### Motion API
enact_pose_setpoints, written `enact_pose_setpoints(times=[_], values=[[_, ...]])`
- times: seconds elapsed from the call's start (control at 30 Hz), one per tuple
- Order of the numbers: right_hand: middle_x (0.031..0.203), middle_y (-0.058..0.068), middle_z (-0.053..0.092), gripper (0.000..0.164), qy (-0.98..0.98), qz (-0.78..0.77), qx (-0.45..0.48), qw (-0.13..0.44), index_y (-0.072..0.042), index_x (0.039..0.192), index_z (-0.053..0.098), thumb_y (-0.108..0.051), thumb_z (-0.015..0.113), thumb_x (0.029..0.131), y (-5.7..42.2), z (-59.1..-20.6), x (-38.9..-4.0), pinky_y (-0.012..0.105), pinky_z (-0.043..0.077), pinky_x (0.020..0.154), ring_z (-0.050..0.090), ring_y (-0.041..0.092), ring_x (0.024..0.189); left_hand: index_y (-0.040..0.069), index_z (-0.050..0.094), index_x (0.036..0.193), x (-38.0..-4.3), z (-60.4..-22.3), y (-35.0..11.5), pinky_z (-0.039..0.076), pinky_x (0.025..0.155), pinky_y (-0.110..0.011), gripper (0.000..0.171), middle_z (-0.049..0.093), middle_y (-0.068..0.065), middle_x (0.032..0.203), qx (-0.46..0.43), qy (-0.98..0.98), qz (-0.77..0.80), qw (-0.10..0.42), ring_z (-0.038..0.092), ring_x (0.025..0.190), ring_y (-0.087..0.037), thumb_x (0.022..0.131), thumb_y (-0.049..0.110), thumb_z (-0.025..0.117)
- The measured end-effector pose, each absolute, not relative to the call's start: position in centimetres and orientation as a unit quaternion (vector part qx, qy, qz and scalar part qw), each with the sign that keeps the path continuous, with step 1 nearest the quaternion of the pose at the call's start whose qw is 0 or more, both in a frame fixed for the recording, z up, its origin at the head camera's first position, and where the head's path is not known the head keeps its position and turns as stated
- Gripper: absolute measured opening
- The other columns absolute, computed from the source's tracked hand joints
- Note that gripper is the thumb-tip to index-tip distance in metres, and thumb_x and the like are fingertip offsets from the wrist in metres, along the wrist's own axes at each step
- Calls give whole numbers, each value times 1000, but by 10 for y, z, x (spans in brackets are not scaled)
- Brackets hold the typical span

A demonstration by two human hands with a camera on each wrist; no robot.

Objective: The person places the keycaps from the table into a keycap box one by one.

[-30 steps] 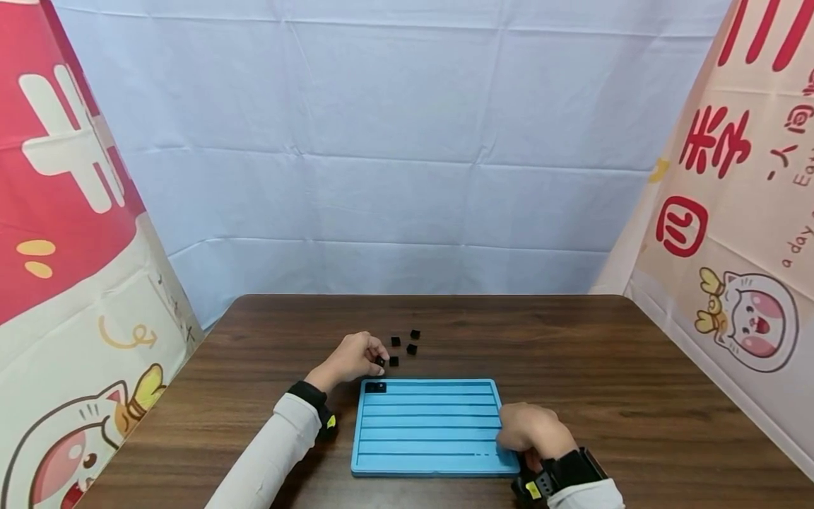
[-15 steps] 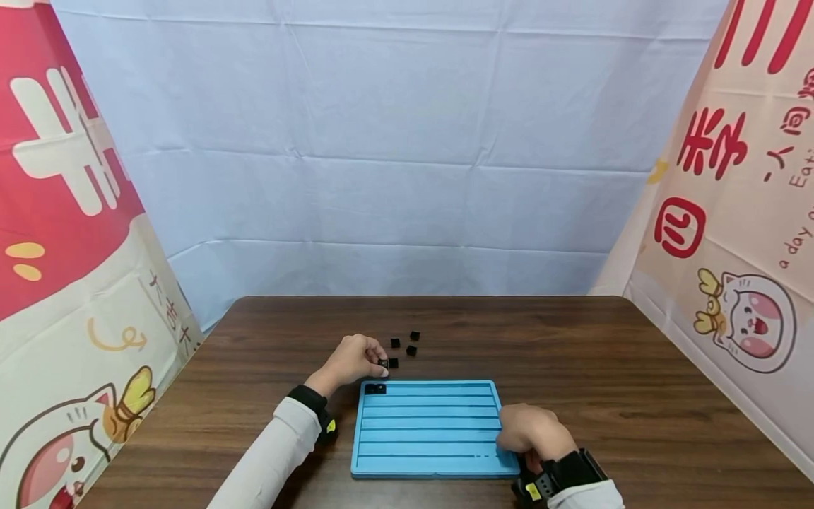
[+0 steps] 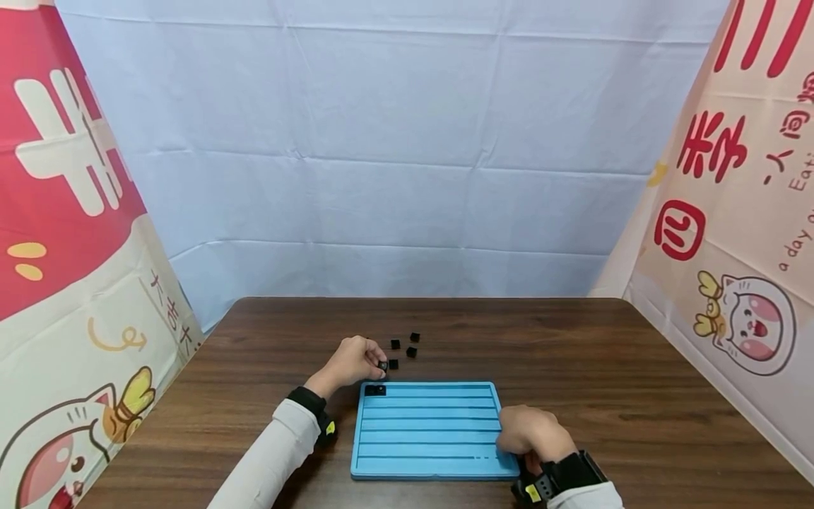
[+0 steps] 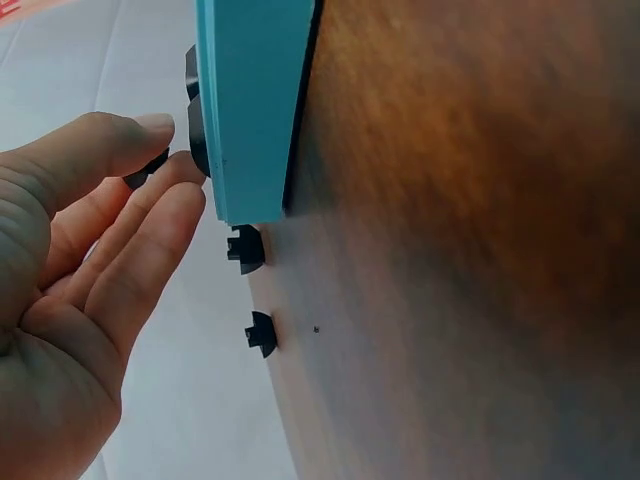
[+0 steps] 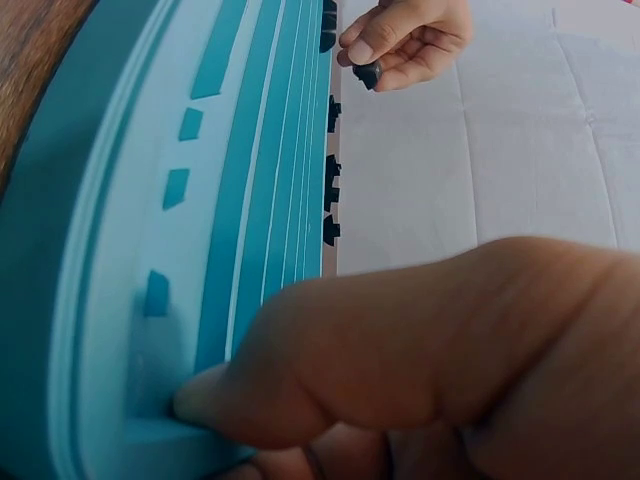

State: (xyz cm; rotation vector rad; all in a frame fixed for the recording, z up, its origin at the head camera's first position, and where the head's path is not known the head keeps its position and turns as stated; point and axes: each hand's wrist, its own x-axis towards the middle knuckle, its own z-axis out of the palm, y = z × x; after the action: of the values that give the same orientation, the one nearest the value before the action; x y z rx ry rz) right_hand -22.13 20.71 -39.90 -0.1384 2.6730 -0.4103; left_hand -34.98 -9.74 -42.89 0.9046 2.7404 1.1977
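My left hand pinches a small black keycap between thumb and fingertips, just behind the far left corner of a blue ridged tray. Two black keycaps sit side by side in the tray's far row at its left end. On the right side, my right hand grips the tray's near corner. Its thumb presses inside the rim, while the other fingers are mostly hidden below. Another keycap lies on the table right beside the left fingertips.
Behind the tray, several loose keycaps are scattered on the brown wooden table. A pale cloth hangs past the table's far edge, and printed cloths hang at both sides.
The keycap in my left fingers has turned slightly, and that hand stays near the same spot. My right hand keeps its hold on the tray. The head view has shifted a little.
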Motion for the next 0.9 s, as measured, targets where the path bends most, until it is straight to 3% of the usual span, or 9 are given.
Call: enact_pose_setpoints(times=[0.6, 0.9], values=[[54, 13, 55, 15, 965, -142, -41, 216, -5, 67, 55, -4, 57, 82, 208, -398, -221, 26, 41, 37, 52, 16, 36, 10, 67, 85, -340, -426, -90, 47, 63, -28, 13, 59, 6, 76, 312, 883, 350, -4, 56, 71, -10, 77, 14, 77], [58, 12, 54, 12, 965, -141, -37, 217, -5, 71, 56, -5, 58, 82, 208, -399, -222, 26, 39, 37, 52, 17, 37, 5, 72, 93, -336, -426, -83, 48, 65, -27, 15, 63, 3, 83, 351, 880, 319, 16, 57, 75, -10, 78, 7, 75]])
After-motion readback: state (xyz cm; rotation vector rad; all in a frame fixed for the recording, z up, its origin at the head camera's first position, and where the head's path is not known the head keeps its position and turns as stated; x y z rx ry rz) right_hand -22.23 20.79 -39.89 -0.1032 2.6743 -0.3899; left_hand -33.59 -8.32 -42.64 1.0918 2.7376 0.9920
